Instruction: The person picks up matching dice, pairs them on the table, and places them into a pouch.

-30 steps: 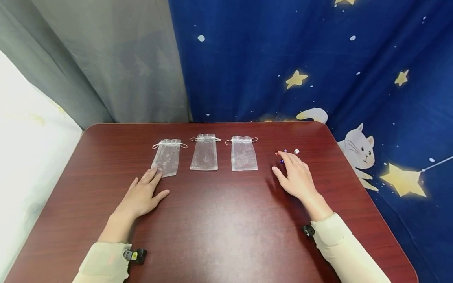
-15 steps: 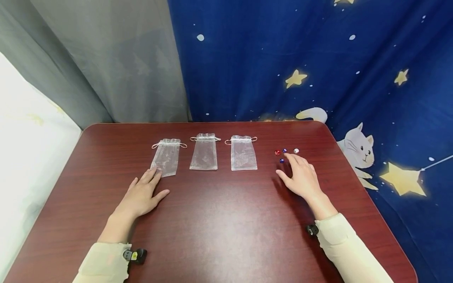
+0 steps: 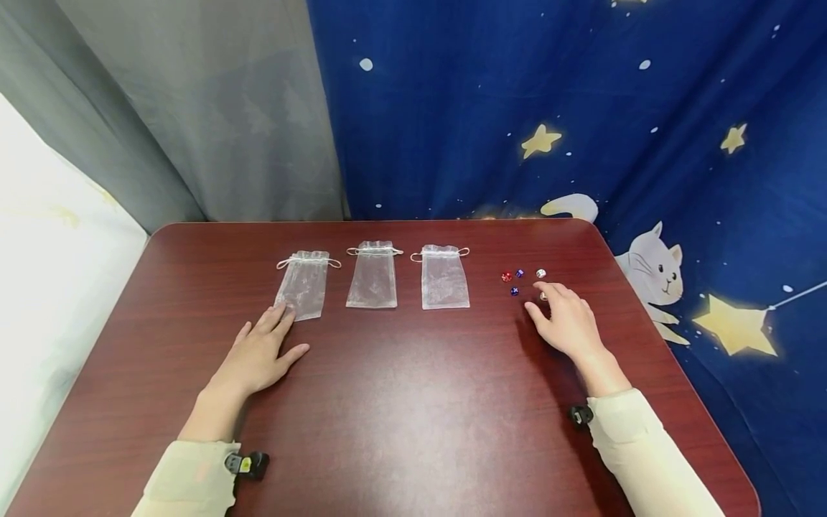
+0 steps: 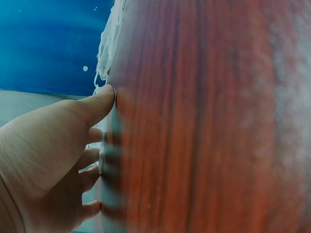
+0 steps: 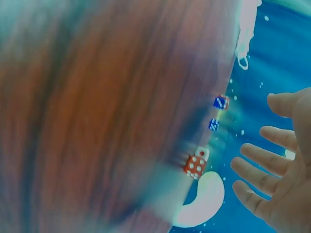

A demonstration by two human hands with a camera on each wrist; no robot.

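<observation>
My left hand (image 3: 255, 352) rests on the table with its fingers spread, fingertips at the lower left corner of the left sheer drawstring bag (image 3: 306, 287). Two similar bags lie flat beside it, a middle bag (image 3: 372, 276) and a right bag (image 3: 444, 280). Several small dice are scattered at the right: a red die (image 3: 507, 276), a blue die (image 3: 520, 273), another blue die (image 3: 515, 291) and a white die (image 3: 540, 273). My right hand (image 3: 568, 319) hovers beside them, fingers loosely extended and holding nothing. In the right wrist view, an orange-red die (image 5: 195, 166) shows near its fingers; in the head view the fingers partly cover a die.
The dark red wooden table (image 3: 400, 402) has rounded corners. Behind it hang a grey curtain (image 3: 239, 108) and a blue star-patterned curtain (image 3: 452, 108). A small black wrist camera (image 3: 255, 466) sits at the left sleeve, another camera (image 3: 580, 416) at the right.
My right hand has drawn back to the right, off the dice, so more of them show. The dice look to be in the same places. My left hand has not moved.
</observation>
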